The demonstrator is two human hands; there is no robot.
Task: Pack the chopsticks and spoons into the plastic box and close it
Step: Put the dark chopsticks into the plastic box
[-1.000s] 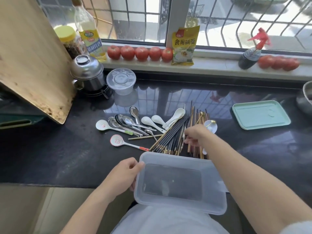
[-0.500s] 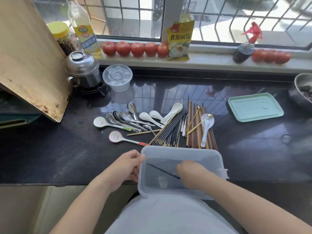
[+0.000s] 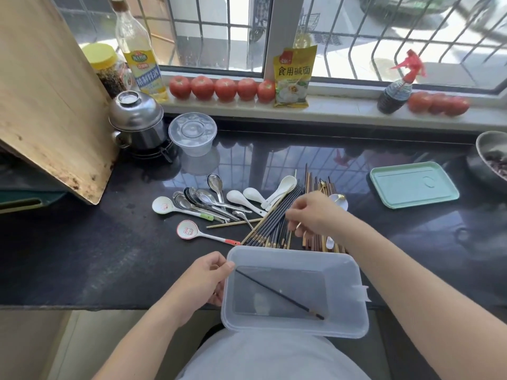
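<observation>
1. Head view: chopsticks (image 3: 277,223) are lying heaped at 12 o'clock of the plastic box (image 3: 295,329); probably light, stiff, slippery, so pinching mid-length looks best.
2. Right hand (image 3: 312,212) is curling over them; can't tell if it's grasping any.
3. Left hand (image 3: 203,281) is gripping the box's 9 o'clock rim.

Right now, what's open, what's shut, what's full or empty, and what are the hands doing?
plastic box: open, one dark chopstick inside
mint lid: off, on counter
round tub: lidded
oil bottle: capped
left hand: holds box rim
right hand: over chopstick pile
</observation>
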